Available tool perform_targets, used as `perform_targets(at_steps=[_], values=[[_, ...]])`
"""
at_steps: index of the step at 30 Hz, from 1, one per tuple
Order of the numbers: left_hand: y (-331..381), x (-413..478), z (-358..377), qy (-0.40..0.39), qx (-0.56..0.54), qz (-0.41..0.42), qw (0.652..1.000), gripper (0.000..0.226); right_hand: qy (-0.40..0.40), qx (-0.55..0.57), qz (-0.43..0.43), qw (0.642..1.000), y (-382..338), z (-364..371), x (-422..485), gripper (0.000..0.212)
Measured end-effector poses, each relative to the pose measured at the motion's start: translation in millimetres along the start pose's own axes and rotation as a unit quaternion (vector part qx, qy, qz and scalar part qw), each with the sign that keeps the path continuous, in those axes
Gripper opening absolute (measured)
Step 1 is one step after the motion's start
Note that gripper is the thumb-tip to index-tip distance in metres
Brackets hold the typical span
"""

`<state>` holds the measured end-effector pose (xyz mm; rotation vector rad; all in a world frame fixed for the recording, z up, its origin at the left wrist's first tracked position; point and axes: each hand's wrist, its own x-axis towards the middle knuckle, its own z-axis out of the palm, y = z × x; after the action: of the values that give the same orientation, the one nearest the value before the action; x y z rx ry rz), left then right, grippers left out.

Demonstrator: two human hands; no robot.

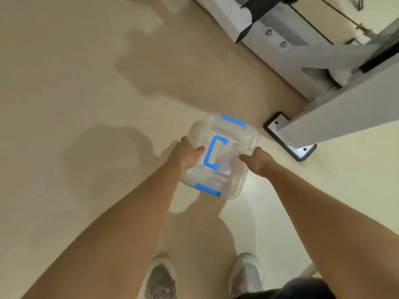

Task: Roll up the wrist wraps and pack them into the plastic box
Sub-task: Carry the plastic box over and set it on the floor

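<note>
Listener: Hands, please: what are they doing?

Describer: The left hand (186,156) grasps the left side of a clear plastic box (238,186), with its thumb lying on the lid (236,143). The right hand (260,161) grasps the opposite side the same way.

Listener: Where is the box?

Describer: It is held between the 2 hands in front of the person, seen from above against a beige floor (86,83). Its lid is on. A blue handle (212,154) lies flat in the middle of the lid, and 2 blue latches (233,120) sit on the far and near edges. I cannot tell what is inside.

Listener: Anything else?

Describer: 2 grey shoes (160,279) stand below the box. A grey metal frame (336,117) crosses the upper right corner. Its foot plate (302,151) lies flat on the floor, near the box but apart from it.
</note>
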<state>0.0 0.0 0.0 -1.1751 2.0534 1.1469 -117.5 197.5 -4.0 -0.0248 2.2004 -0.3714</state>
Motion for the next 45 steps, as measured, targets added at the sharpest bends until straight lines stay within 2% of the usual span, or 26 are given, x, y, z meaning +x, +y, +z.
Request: perform_targets(at_steps=[3,6,15,17,20,26,29,33,39,42,44,45], values=[[-7.1,7.7,11.8,-0.013,0.003,-0.001,1.000,0.042,-0.015,0.114,0.034,0.993,0.2,9.9,7.8,0.061],[-5.7,-33.8,1.1,0.001,-0.019,-0.015,1.000,0.025,-0.003,0.148,0.031,0.988,-4.0,-0.7,-31.3,0.058],[50.4,-294.2,-115.2,0.019,-0.021,-0.017,0.999,0.025,-0.026,0.244,0.014,0.969,-32.7,-104.8,-296.0,0.059],[64.0,-353.6,-138.4,0.021,-0.030,-0.008,0.999,0.025,-0.022,0.255,0.007,0.967,-36.2,-130.2,-360.3,0.050],[87.0,-436.9,-163.1,0.025,-0.045,0.005,0.999,0.029,0.002,0.288,0.006,0.958,-29.6,-163.9,-445.0,0.025],[124.5,-567.0,-172.3,0.011,-0.046,0.073,0.996,0.030,0.065,0.381,0.014,0.922,20.1,-213.8,-578.2,0.016],[153.0,-623.1,-153.2,-0.022,-0.055,0.095,0.994,0.026,0.094,0.416,0.014,0.904,61.3,-237.6,-635.9,0.011],[201.3,-683.4,-100.2,-0.080,-0.072,0.092,0.990,0.025,0.151,0.453,0.035,0.878,136.5,-276.9,-691.4,0.042],[303.3,-743.4,22.5,-0.133,-0.108,0.090,0.981,0.027,0.217,0.480,0.077,0.846,270.9,-339.9,-739.1,0.045],[361.9,-764.0,89.6,-0.149,-0.127,0.095,0.976,0.020,0.265,0.515,0.095,0.810,335.6,-374.2,-740.6,0.052],[398.3,-775.7,130.1,-0.154,-0.133,0.092,0.975,0.017,0.281,0.551,0.123,0.776,374.6,-398.4,-739.3,0.069],[416.4,-781.8,149.4,-0.158,-0.137,0.091,0.974,0.017,0.280,0.571,0.133,0.760,393.9,-411.1,-736.9,0.085]])
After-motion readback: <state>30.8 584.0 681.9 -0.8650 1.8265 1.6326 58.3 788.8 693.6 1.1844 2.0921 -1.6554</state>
